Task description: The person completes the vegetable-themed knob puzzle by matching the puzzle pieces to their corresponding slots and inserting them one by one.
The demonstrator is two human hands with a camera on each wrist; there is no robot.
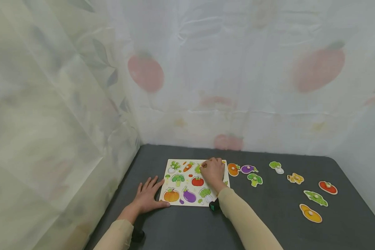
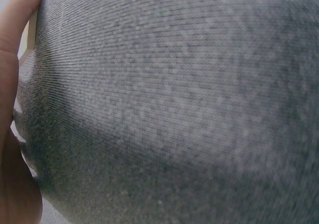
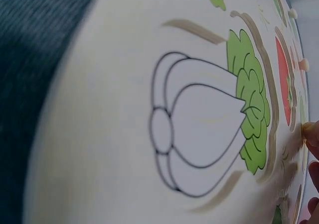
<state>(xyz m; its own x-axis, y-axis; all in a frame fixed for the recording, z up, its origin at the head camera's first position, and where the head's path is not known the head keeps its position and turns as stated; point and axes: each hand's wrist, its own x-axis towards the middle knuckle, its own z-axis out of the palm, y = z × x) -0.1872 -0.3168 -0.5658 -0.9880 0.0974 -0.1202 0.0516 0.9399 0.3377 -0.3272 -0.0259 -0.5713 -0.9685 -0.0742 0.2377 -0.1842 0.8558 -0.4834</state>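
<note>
A white vegetable puzzle board lies flat on the dark table. My left hand rests at its left side with fingers spread, the thumb along the front left corner; the left wrist view shows mostly grey cloth beside the thumb. My right hand is over the board's back right part. Its fingertips pinch at a green puzzle piece, whose small knob they hide. In the right wrist view, the bok choy picture is close, its outline a shallow recess, and the fingers show at the right edge.
Right of the board lie knobbed pieces: a pumpkin, an eggplant and a broccoli. Farther right are a bok choy, a ginger-like piece, a tomato, a pea pod and a yellow piece. Curtains hang behind and left.
</note>
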